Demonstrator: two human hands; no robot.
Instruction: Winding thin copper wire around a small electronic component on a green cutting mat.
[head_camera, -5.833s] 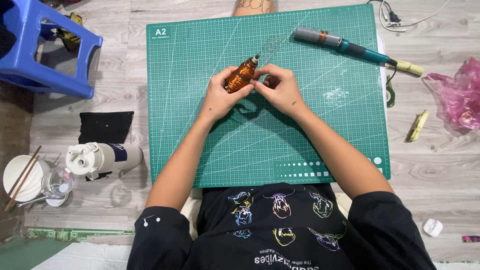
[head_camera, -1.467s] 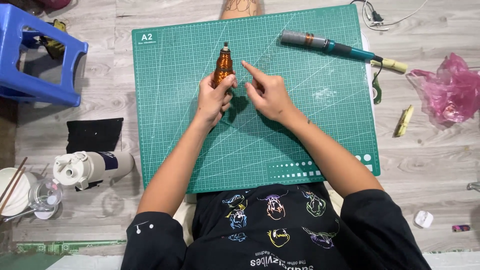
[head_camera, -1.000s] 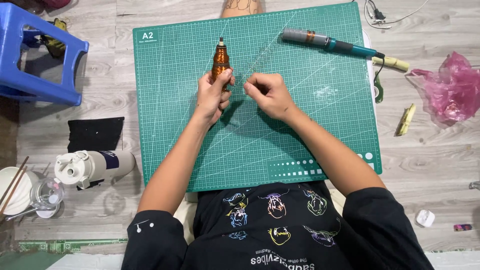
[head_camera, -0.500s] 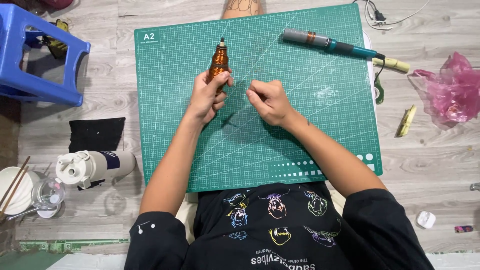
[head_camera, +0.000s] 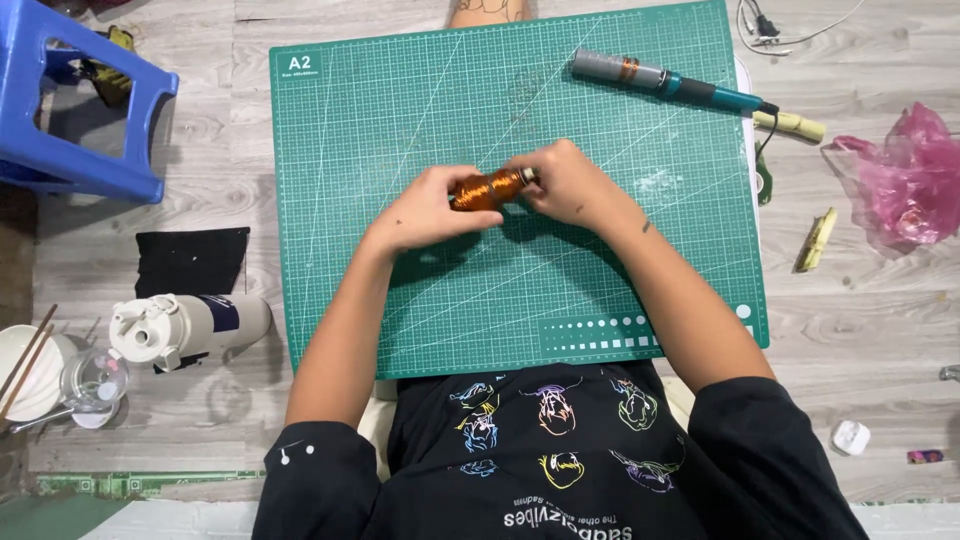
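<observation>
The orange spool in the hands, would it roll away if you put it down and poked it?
Probably yes. The orange spool looks round like a little barrel and lies sideways between the left hand and right hand, so a poke could roll it across the flat green cutting mat. Its shiny wound surface might feel a bit slippery.

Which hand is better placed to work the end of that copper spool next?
Right, probably. The right hand already pinches the dark tip end of the copper-wound spool, while the left hand has its grip around the body, steadying it above the green cutting mat.
</observation>
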